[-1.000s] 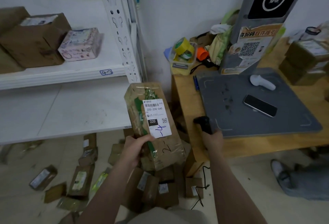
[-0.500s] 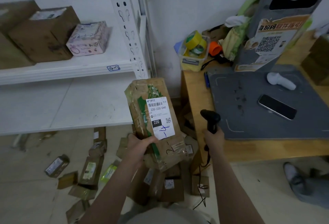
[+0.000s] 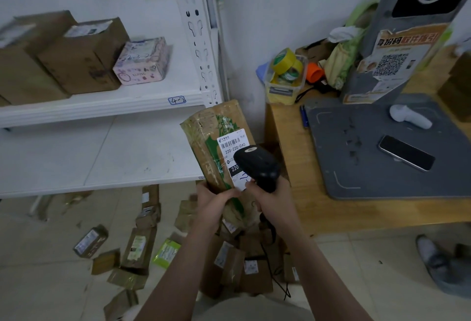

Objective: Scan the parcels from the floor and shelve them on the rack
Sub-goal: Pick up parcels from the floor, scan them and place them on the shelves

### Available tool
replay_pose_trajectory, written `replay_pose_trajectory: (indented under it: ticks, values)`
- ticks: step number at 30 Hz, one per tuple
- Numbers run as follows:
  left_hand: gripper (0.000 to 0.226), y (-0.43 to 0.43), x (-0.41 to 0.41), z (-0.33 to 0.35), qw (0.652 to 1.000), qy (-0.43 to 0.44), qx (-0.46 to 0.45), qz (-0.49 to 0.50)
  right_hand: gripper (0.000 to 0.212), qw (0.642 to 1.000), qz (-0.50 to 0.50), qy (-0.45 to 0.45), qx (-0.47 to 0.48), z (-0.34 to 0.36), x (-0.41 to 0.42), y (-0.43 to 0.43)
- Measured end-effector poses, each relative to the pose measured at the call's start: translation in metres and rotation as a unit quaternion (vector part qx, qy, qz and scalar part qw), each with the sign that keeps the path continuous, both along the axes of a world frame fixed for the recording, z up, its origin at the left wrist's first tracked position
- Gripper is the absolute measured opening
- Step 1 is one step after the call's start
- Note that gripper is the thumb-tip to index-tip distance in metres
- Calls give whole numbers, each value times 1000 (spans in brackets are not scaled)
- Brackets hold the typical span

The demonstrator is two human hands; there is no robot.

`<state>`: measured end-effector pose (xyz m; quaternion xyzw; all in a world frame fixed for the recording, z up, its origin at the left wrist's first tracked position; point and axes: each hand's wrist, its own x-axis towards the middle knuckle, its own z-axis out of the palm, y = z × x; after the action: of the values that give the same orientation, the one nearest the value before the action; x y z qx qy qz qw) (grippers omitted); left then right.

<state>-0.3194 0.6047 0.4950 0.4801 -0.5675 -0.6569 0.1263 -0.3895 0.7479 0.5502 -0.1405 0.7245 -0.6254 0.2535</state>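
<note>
My left hand [image 3: 215, 199] grips the lower end of a long brown parcel [image 3: 212, 142] wrapped in tape with green print, held upright in front of me. Its white shipping label [image 3: 233, 142] faces up. My right hand [image 3: 271, 199] grips a black barcode scanner [image 3: 257, 164], whose head lies over the lower part of the label. The white rack [image 3: 102, 106] stands on the left; its upper shelf carries brown boxes [image 3: 79, 58] and a pink box [image 3: 142, 60]. Several small parcels [image 3: 139, 246] lie scattered on the floor below.
A wooden table [image 3: 288, 137] on the right bears a grey mat [image 3: 369, 162], a phone [image 3: 406, 152], a white handheld device [image 3: 410, 116], a tub of tape rolls [image 3: 286, 71] and a grey kiosk [image 3: 397, 40]. A shoe [image 3: 433, 254] is at the lower right. The scanner's cable [image 3: 280, 282] hangs down.
My right hand has brought the scanner left from the table's edge, up over the parcel's label. The left hand keeps holding the parcel.
</note>
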Motion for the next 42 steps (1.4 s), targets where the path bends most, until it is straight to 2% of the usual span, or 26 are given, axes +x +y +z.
replay_pose_trajectory:
  ticks: [5,12,22,27,31,35,36,39,42]
  values:
    - [106,3,-2,0,1000,10,-18,-4,13,1000,11,28,6,7,7,-1]
    - [108,8,0,8,999,15,-36,-16,15,1000,-12,22,-15,7,10,0]
    - [88,17,4,28,999,6,-43,-15,19,999,-34,1,-5,-1,3,3]
    - [106,12,6,19,1000,-5,-24,13,11,995,-95,-21,-11,-16,-18,16]
    - [92,9,15,10,999,-27,-5,30,27,976,-198,-35,84,-48,-56,33]
    - [123,6,22,0,999,-29,4,45,31,952,-210,-51,215,-82,-95,51]
    - [124,7,23,1,998,-26,7,48,30,950,-195,-50,238,-91,-104,55]
    - [105,11,25,8,998,-28,21,57,26,944,-154,-38,288,-110,-126,61]
    - [83,12,28,5,997,-31,28,64,33,940,-138,-25,309,-121,-142,63]
